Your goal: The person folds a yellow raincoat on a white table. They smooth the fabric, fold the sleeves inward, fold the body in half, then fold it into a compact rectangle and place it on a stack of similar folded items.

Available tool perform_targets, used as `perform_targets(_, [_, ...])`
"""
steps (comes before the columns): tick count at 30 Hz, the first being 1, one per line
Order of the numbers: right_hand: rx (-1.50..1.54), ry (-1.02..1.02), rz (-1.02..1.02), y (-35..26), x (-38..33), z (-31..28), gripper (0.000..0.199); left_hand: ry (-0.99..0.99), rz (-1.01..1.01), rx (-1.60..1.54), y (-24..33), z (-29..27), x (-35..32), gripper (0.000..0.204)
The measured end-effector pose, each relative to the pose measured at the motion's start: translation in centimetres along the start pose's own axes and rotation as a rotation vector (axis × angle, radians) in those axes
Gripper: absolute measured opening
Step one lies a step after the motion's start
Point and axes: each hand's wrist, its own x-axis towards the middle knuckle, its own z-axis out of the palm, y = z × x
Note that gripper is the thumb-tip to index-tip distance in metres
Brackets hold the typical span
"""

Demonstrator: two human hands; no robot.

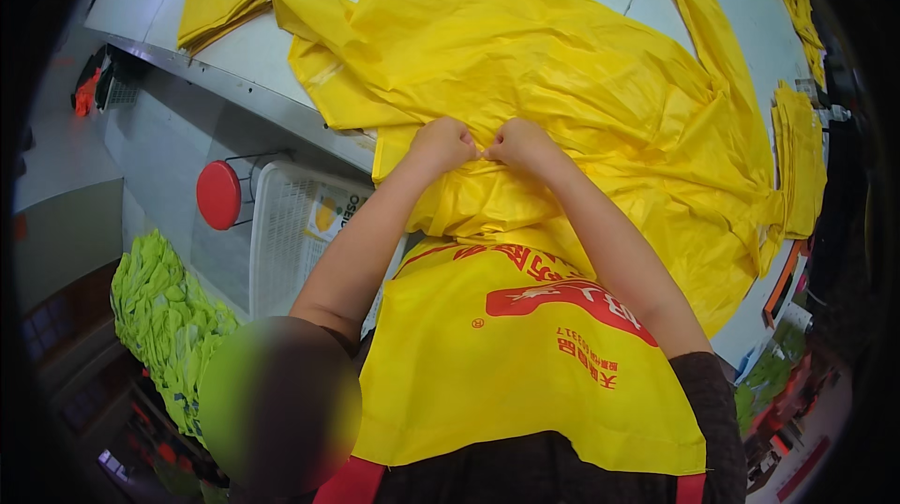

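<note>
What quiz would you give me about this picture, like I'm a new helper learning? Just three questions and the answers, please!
1. Pick one: what colour is the seat of the round stool?
A) blue
B) red
C) white

2. True or false: the left hand and the right hand are close together at the glossy yellow fabric.

3. Which lies nearer the picture's left edge: the white plastic basket or the lime-green heap?

Key:
1. B, red.
2. True.
3. The lime-green heap.
</note>
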Motion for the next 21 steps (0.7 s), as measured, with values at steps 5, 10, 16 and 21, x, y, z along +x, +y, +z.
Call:
perform_targets(5, [-0.014,0.063,-0.090,0.3,-1.1,-0.4,0.028,0.034,0.095,0.007,-0.3,0.2,-0.6,0.025])
perform_targets(10, [0.056,0.810,-0.474,4.9,-7.8,-0.3,0.022,0.275,0.234,-0.216,-2.1,-1.9,-0.2,0.017])
perform_targets(16, [-0.102,1.341,0.103,19.7,-24.0,-0.4,0.034,0.856,0.239,0.161,-5.2,-7.6,4.1,0.016])
perform_targets(21, [0.068,1.607,0.981,32.7,-34.5,1.3,0.066,0.872,0.511,-0.194,6.1,-0.9,2.4,0.022])
